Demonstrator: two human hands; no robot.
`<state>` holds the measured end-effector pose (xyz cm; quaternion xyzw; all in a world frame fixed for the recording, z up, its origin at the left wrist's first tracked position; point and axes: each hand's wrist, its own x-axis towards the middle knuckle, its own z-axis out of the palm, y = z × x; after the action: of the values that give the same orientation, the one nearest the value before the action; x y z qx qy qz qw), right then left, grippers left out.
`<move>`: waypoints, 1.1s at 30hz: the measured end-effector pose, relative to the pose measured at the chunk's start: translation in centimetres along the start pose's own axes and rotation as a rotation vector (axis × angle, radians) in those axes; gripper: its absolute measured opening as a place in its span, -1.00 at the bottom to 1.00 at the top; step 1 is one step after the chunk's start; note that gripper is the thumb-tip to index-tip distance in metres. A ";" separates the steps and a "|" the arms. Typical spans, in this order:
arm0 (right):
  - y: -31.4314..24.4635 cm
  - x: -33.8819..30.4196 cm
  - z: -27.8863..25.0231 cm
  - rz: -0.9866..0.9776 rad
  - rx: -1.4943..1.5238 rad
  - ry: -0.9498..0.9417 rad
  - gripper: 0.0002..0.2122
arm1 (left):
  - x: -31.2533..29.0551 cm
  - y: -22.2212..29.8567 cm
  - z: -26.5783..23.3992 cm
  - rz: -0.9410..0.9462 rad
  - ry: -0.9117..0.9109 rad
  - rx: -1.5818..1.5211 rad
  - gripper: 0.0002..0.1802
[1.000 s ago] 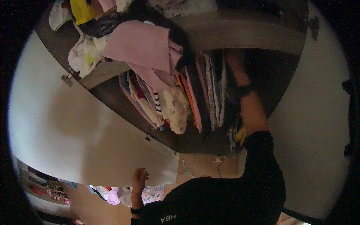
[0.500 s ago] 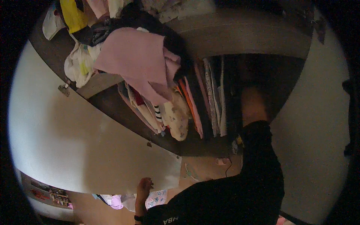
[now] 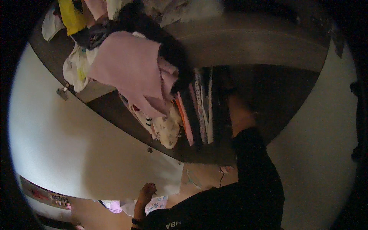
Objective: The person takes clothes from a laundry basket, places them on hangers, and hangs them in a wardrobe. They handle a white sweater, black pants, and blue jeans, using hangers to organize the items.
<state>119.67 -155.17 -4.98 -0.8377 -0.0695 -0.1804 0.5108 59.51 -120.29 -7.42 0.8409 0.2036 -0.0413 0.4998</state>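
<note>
My right arm reaches into a dark wardrobe shelf. The right hand lies in deep shadow beside the right end of a row of upright folded clothes; its fingers cannot be made out, nor whether they grip anything. Low in the view hangs my left hand, fingers loosely bent and nothing visible in it, near the white door. A pink garment drapes over the shelf edge. Below it a cream patterned garment hangs at the row's left.
A white wardrobe door stands open at left, another white panel at right. Above runs a brown shelf board with piled clothes, including a yellow one. A dark cable and more fabric lie on the floor.
My right forearm has shifted left within the shelf, its hand now closer to the folded row. The clothes appear slightly left and lower in view. The left hand stays nearly still.
</note>
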 end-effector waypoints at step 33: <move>-4.4 -77.9 19.7 0.318 -0.405 -1.683 -0.60 | -46.6 -25.6 -13.4 -0.278 1.011 -0.624 -0.73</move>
<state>50.79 -130.48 -38.50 -0.7669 -0.2720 0.5613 0.1509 5.25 -112.18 -9.17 0.5356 0.5261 0.3599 0.5540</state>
